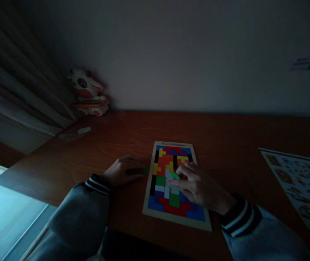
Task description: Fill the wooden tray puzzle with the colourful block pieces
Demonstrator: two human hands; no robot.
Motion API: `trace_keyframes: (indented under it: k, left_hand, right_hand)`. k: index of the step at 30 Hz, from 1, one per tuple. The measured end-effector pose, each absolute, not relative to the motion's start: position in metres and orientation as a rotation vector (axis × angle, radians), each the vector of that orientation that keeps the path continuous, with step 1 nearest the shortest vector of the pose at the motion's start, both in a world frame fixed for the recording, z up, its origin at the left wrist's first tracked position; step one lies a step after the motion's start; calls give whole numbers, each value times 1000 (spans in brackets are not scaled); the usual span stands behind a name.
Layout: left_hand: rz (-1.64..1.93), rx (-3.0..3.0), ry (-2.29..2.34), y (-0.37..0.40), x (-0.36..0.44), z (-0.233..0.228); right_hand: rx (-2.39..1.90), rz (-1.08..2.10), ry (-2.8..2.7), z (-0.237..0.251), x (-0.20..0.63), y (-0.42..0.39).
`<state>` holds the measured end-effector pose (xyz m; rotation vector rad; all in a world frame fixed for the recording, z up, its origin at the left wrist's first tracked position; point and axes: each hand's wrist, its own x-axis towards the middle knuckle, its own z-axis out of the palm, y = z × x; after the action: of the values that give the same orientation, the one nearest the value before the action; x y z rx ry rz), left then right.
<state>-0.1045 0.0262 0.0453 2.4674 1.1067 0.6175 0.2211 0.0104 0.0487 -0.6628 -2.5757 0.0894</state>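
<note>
At the far left a curtain hangs beside the bench, and a plush cow sits on a small red-edged stand in the back corner against the wall. A pale slip lies flat on the wood in front of it. The left hand rests palm down on the bench, its striped cuff low and the forearm running back toward the body; its fingers are curled over a small green block that peeps out at their tips, just beside the left rim of the puzzle board. How firmly they grip it cannot be told in the dim light. The board lies flat, its long axis running away from the person, nearly full of coloured pieces. The right hand hovers over the board's middle, wrist raised, arm coming in from the lower right; thumb and forefinger pinch a green piece, tilted, its long side slanting across the board. Far right, well apart, a printed sheet lies flat.
</note>
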Motion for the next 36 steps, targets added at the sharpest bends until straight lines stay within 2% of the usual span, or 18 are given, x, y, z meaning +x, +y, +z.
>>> trace_keyframes:
  k: [7,11,20,28,36]
  left_hand:
    - [616,2375,1164,28,-103,44]
    - [665,2274,1216,29,-102,43]
    - [1033,2118,1187,46,-68,43]
    - [1106,2132,1122,83,-33,32]
    - [1092,2020,1048,78,-28,33]
  right_hand:
    - [-636,44,-2629,50,217,7]
    - [-774,213,-2411,49,221,11]
    - [-1130,558,-1862,43,222,19]
    - [-804,425,-2213,49,229,16]
    - [-835,413,-2164,46,229,16]
